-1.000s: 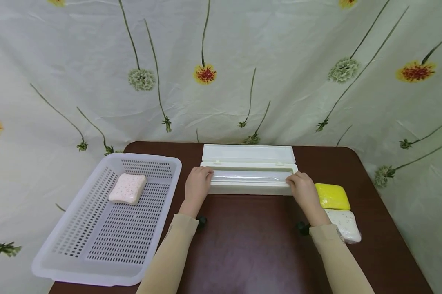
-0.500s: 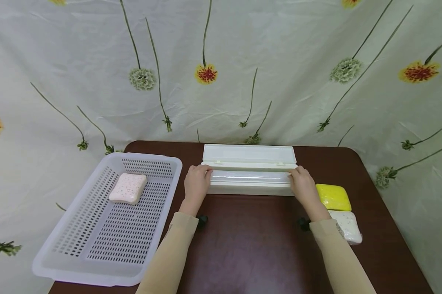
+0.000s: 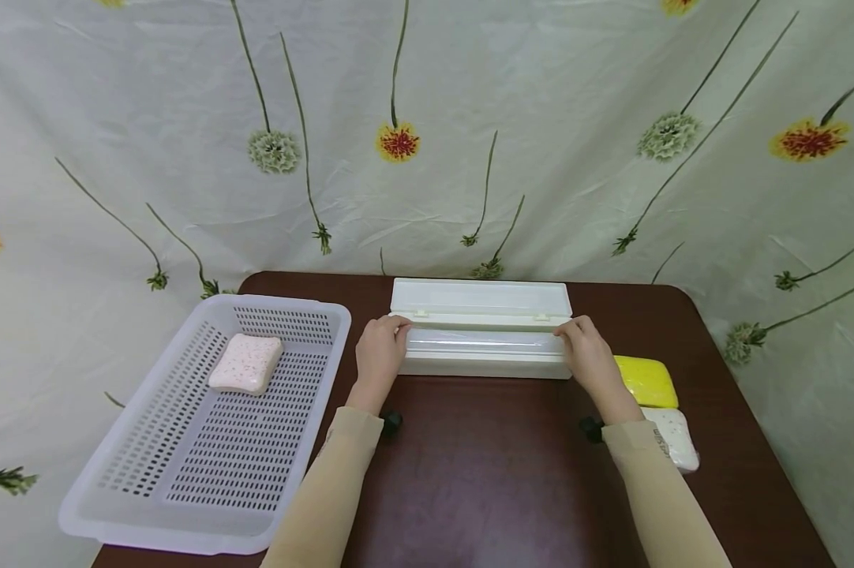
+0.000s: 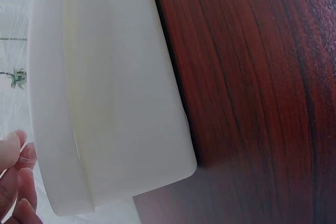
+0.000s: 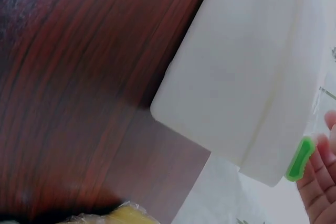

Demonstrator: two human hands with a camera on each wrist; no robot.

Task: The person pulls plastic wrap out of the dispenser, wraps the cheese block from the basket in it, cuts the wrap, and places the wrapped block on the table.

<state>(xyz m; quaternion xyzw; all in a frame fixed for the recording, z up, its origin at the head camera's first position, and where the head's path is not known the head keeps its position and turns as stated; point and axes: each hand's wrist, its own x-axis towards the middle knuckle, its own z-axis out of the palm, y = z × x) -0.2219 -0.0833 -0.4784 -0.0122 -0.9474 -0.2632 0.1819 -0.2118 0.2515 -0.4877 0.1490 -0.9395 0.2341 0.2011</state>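
A long white cling film dispenser (image 3: pixel 484 368) lies near the back of the table, its lid (image 3: pixel 480 297) tipped back. Clear cling film (image 3: pixel 484 341) spans its top between the two hands. At the left end, the left hand (image 3: pixel 380 351) pinches the film between thumb and fingertips; the left wrist view shows a clear fold of film (image 4: pixel 27 160) in that pinch. The right hand (image 3: pixel 589 359) pinches the film's other corner at the right end. Beside its fingers in the right wrist view, a green slider (image 5: pixel 301 159) sits at the dispenser's end.
A white perforated basket (image 3: pixel 339 315) on the left holds a pale pink speckled block (image 3: pixel 247 363). Right of the right forearm lie a yellow block (image 3: pixel 646 382) and a white speckled block (image 3: pixel 672 438), both in shiny wrap. A flowered cloth (image 3: pixel 441 205) hangs behind the dark table (image 3: pixel 484 473).
Both hands have risen slightly and shifted toward the back, and the film's edge has come up over the dispenser's opening with them. The basket and blocks stay put.
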